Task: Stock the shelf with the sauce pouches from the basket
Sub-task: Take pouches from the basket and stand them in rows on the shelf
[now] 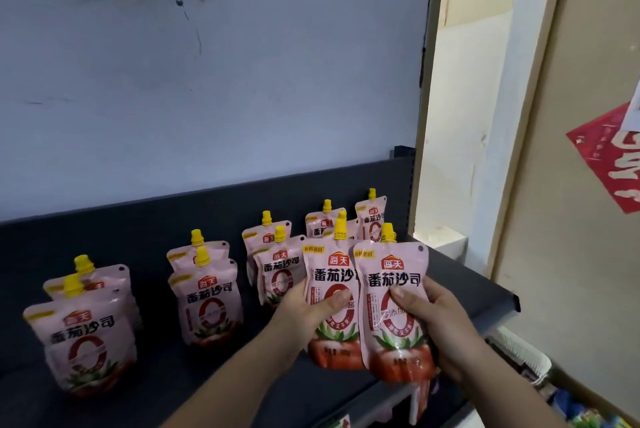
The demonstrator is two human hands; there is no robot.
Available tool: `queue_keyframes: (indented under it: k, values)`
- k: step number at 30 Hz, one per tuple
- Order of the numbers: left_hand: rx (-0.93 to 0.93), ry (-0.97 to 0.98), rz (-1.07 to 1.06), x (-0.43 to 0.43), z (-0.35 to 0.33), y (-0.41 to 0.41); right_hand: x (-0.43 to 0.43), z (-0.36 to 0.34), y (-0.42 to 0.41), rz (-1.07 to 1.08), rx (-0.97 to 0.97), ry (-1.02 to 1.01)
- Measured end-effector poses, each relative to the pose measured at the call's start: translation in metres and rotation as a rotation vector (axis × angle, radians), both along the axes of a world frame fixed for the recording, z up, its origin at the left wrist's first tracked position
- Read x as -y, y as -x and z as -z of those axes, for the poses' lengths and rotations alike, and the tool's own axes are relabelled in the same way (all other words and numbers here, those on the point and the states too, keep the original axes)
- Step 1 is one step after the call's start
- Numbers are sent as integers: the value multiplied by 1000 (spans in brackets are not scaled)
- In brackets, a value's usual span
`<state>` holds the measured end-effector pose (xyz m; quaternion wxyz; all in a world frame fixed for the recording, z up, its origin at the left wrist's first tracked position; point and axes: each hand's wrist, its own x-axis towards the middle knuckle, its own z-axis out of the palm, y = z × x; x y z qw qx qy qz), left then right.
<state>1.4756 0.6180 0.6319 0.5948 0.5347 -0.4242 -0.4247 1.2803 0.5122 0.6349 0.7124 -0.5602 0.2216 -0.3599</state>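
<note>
My left hand (308, 306) grips a pink tomato sauce pouch (332, 275) with a yellow cap, thumb across its front. My right hand (440, 320) grips a second pouch (394, 344) just to the right of the first, both held upright over the front right part of the dark shelf (138, 240). Several matching pouches stand on the shelf in pairs: one pair at the left (83, 341), one in the middle (207, 303), one right behind my left hand (277, 268), and more at the back right (372, 219). The basket is out of view.
A grey wall (242, 81) backs the shelf. The shelf's right end (512, 303) stops beside a white pillar and a doorway. A red paper sign (613, 157) hangs at the far right. Colourful goods (585, 417) lie on a lower level at bottom right.
</note>
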Motion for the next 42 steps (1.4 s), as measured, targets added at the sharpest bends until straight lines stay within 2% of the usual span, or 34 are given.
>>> queue_keyframes:
  k: [5, 13, 17, 21, 25, 28, 31, 34, 42]
  values:
    - [-5, 0, -123, 41, 9, 7, 61, 6, -6, -106, -32, -4]
    - [-150, 51, -342, 111, 13, 36, 163, 1, -2, -302, -54, 28]
    - [-197, 45, -472, 123, 15, 42, 206, 15, -10, -310, -76, 18]
    - [-128, 39, -557, 119, 20, 46, 231, 38, -32, -237, -94, 52]
    - [-79, 8, -584, 112, 20, 43, 260, 61, -42, -309, -196, 147]
    - [-57, 18, -609, 113, 17, 42, 285, 69, -39, -515, -329, 186]
    - [-51, -4, -618, 118, 17, 45, 292, 70, -35, -650, -475, 362]
    - [-70, -7, -623, 123, 22, 48, 293, 73, -35, -482, -490, 465]
    - [-76, -41, -564, 128, 22, 47, 311, 72, -58, -279, -454, 446]
